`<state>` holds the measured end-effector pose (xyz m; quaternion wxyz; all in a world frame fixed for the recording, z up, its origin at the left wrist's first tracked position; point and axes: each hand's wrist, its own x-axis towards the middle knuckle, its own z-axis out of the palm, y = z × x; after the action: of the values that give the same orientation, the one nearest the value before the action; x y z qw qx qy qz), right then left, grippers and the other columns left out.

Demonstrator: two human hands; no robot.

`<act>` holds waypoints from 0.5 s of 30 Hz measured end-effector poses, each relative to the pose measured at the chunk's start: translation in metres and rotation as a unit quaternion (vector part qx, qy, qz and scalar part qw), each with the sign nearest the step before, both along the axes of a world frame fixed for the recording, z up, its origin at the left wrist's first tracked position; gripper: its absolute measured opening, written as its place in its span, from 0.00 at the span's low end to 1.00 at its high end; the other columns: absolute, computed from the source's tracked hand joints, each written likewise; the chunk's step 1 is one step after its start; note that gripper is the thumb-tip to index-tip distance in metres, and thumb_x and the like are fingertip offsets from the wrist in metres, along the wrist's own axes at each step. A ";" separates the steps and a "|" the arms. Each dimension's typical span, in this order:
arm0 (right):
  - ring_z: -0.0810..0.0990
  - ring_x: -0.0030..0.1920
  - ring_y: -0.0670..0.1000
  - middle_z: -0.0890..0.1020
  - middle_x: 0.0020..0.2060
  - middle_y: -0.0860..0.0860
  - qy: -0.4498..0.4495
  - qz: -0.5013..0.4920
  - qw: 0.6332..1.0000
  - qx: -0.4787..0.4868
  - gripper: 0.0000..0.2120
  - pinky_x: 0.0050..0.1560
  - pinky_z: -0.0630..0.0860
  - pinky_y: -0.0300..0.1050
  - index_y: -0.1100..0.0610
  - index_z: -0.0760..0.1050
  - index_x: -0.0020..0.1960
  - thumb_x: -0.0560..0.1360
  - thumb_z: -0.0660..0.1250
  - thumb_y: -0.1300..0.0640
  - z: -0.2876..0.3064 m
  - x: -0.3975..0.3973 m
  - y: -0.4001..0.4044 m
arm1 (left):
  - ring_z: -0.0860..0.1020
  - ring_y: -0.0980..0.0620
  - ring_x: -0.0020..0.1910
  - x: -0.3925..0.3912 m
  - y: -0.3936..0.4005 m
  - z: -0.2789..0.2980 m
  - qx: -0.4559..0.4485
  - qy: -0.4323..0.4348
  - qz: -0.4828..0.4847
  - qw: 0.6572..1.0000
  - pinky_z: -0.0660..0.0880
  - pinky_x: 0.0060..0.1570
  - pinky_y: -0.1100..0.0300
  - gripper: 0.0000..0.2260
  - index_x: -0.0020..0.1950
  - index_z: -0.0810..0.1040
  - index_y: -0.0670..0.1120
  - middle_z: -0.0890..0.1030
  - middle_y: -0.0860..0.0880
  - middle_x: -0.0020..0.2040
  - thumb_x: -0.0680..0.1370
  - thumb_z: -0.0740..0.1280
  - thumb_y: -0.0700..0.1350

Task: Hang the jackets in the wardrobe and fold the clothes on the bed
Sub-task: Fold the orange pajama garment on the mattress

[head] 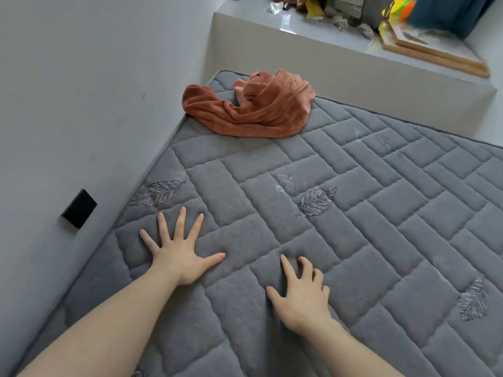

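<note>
left hand (178, 261) flat, fingers spread, pressing the bed (367, 213), likely bracing a lean | right hand (302, 292) fingers half-curled, tips on bed; neither grip holds anything | cloth (253, 108) bunched at far corner by wall (68, 91), well apart from both | grey quilted mattress; cluttered ledge (272, 31) beyond

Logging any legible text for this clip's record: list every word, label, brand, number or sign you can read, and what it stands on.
None can be read.
Grey mattress: only stitched leaf motifs, no lettering.
Orange-brown cloth: plain, no visible tag.
Black block on the wall: blank.
Yellow packaging on the ledge: any print is too blurred to read.
Both hands, left and right, rest on the mattress and hold nothing printed.
</note>
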<state>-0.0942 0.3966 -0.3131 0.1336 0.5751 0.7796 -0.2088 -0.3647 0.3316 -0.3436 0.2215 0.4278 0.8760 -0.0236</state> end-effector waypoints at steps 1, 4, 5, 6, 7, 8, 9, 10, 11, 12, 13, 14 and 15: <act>0.55 0.74 0.57 0.53 0.77 0.50 0.001 0.004 0.999 0.032 0.39 0.71 0.61 0.58 0.36 0.50 0.80 0.73 0.55 0.28 -0.009 -0.001 0.003 | 0.27 0.36 0.78 0.001 0.005 -0.010 0.044 0.039 0.004 0.998 0.27 0.68 0.25 0.51 0.79 0.33 0.68 0.32 0.55 0.82 0.61 0.41 0.88; 0.64 0.62 0.55 0.64 0.64 0.47 0.067 -0.001 0.992 0.110 0.32 0.63 0.66 0.54 0.40 0.66 0.71 0.69 0.59 0.32 -0.028 -0.001 0.021 | 0.44 0.36 0.82 0.006 0.008 -0.032 0.136 0.123 -0.005 0.983 0.41 0.76 0.29 0.46 0.82 0.54 0.64 0.52 0.52 0.85 0.68 0.45 0.84; 0.67 0.58 0.56 0.66 0.60 0.48 0.091 0.007 0.987 0.133 0.28 0.59 0.68 0.55 0.43 0.70 0.66 0.68 0.60 0.35 -0.032 -0.004 0.031 | 0.47 0.36 0.83 0.007 0.009 -0.036 0.153 0.132 -0.007 0.979 0.45 0.77 0.31 0.44 0.82 0.58 0.63 0.55 0.52 0.84 0.70 0.47 0.82; 0.69 0.56 0.57 0.67 0.58 0.48 0.114 0.021 0.982 0.151 0.23 0.56 0.68 0.56 0.46 0.73 0.61 0.69 0.61 0.38 -0.034 -0.011 0.042 | 0.48 0.36 0.83 0.007 0.008 -0.039 0.162 0.136 -0.005 0.977 0.47 0.77 0.31 0.42 0.82 0.59 0.62 0.56 0.51 0.84 0.71 0.49 0.81; 0.70 0.55 0.58 0.69 0.57 0.49 0.134 0.034 0.976 0.166 0.20 0.55 0.69 0.56 0.48 0.74 0.58 0.69 0.62 0.41 -0.033 -0.023 0.054 | 0.48 0.36 0.83 0.006 0.008 -0.040 0.171 0.138 0.000 0.976 0.48 0.78 0.32 0.41 0.82 0.60 0.62 0.56 0.51 0.84 0.72 0.51 0.79; 0.71 0.55 0.59 0.70 0.58 0.50 0.152 0.044 0.972 0.173 0.19 0.55 0.69 0.57 0.49 0.75 0.57 0.69 0.63 0.44 -0.032 -0.038 0.066 | 0.48 0.36 0.83 0.005 0.007 -0.042 0.176 0.141 0.005 0.974 0.48 0.78 0.32 0.41 0.81 0.60 0.62 0.56 0.51 0.84 0.72 0.53 0.78; 0.71 0.57 0.60 0.71 0.60 0.52 0.168 0.053 0.968 0.178 0.20 0.56 0.70 0.57 0.50 0.75 0.59 0.69 0.65 0.46 -0.030 -0.055 0.080 | 0.48 0.37 0.83 0.005 0.007 -0.043 0.177 0.145 0.007 0.973 0.49 0.78 0.32 0.41 0.81 0.60 0.62 0.56 0.51 0.84 0.72 0.55 0.78; 0.71 0.59 0.60 0.71 0.63 0.53 0.180 0.062 0.965 0.182 0.23 0.58 0.70 0.58 0.50 0.75 0.63 0.70 0.67 0.48 -0.027 -0.075 0.096 | 0.47 0.37 0.83 0.004 0.007 -0.045 0.177 0.148 0.006 0.973 0.49 0.78 0.32 0.40 0.81 0.60 0.62 0.56 0.51 0.84 0.72 0.56 0.77; 0.70 0.63 0.60 0.70 0.67 0.53 0.188 0.070 0.962 0.183 0.26 0.61 0.70 0.59 0.51 0.73 0.68 0.70 0.69 0.49 -0.026 -0.096 0.113 | 0.47 0.37 0.83 0.004 0.007 -0.047 0.176 0.150 0.004 0.973 0.49 0.78 0.32 0.41 0.82 0.60 0.62 0.55 0.51 0.84 0.72 0.57 0.77; 0.68 0.66 0.60 0.68 0.71 0.53 0.193 0.075 0.962 0.180 0.30 0.64 0.69 0.60 0.51 0.70 0.72 0.71 0.70 0.50 -0.024 -0.116 0.131 | 0.47 0.37 0.83 0.003 0.006 -0.049 0.177 0.151 0.003 0.972 0.49 0.78 0.33 0.41 0.82 0.60 0.62 0.55 0.51 0.84 0.71 0.57 0.76; 0.67 0.69 0.60 0.66 0.74 0.54 0.197 0.079 0.962 0.174 0.34 0.66 0.68 0.59 0.52 0.67 0.75 0.72 0.70 0.50 -0.022 -0.137 0.149 | 0.47 0.37 0.83 0.003 0.006 -0.051 0.181 0.153 0.003 0.971 0.49 0.78 0.33 0.41 0.82 0.59 0.62 0.54 0.51 0.84 0.71 0.58 0.76; 0.65 0.71 0.60 0.63 0.76 0.54 0.201 0.086 0.961 0.167 0.36 0.68 0.67 0.59 0.53 0.63 0.78 0.72 0.70 0.50 -0.020 -0.157 0.167 | 0.47 0.37 0.83 0.002 0.006 -0.053 0.185 0.154 0.004 0.971 0.49 0.78 0.33 0.41 0.82 0.59 0.62 0.54 0.52 0.84 0.71 0.58 0.76; 0.64 0.73 0.61 0.60 0.78 0.55 0.202 0.101 0.961 0.162 0.38 0.70 0.67 0.59 0.54 0.61 0.80 0.72 0.70 0.51 -0.018 -0.176 0.184 | 0.47 0.37 0.83 0.002 0.006 -0.055 0.188 0.154 0.004 0.970 0.49 0.78 0.33 0.41 0.82 0.59 0.62 0.53 0.52 0.84 0.71 0.59 0.75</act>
<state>-0.2703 0.5807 -0.3307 -0.1009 0.4531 0.8678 -0.1773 -0.3623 0.3376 -0.3987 -0.0006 0.4491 0.8902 0.0770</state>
